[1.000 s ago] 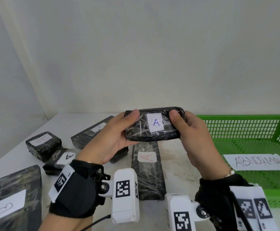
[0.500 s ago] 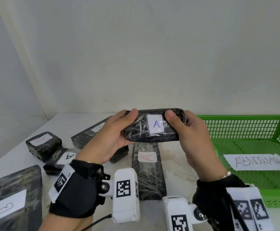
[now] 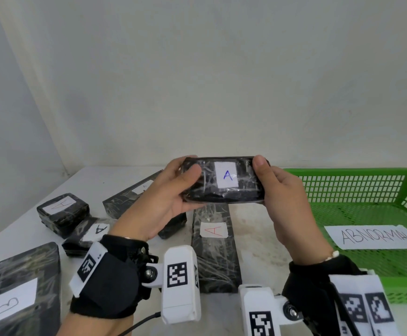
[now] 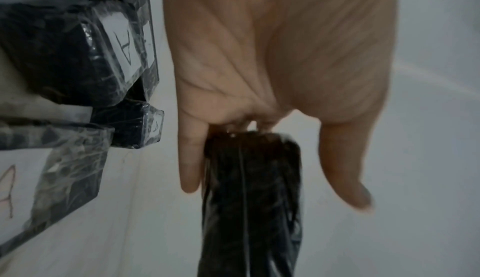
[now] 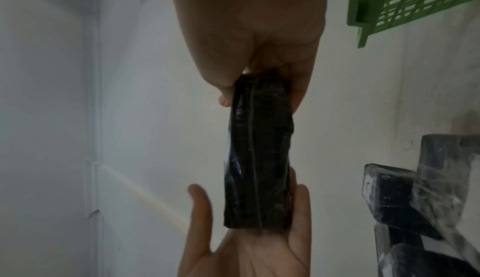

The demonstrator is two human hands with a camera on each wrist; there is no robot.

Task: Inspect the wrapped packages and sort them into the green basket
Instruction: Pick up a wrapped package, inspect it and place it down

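Observation:
A black film-wrapped package [image 3: 224, 197] with a white label marked "A" in blue is held up level above the table. My left hand [image 3: 187, 177] grips its left end, thumb on the labelled face and fingers behind. My right hand [image 3: 263, 177] grips the right end the same way. Both wrist views show the package [image 4: 252, 199] [image 5: 259, 158] end-on between thumb and fingers. The green basket [image 3: 343, 173] stands on the table to the right, holding only a paper sheet [image 3: 377, 236] reading "ABNORMAL".
Under the hands lies a long black package with a red "A" [image 3: 215, 251]. To the left are another long package [image 3: 129, 197], a small box marked "A" [image 3: 61, 212], a flat "A" package [image 3: 88, 234] and a large "B" package [image 3: 15, 287]. A wall stands close behind.
Both hands have turned the package slightly, so its labelled face points more squarely at the head camera. It stays at about the same place above the table.

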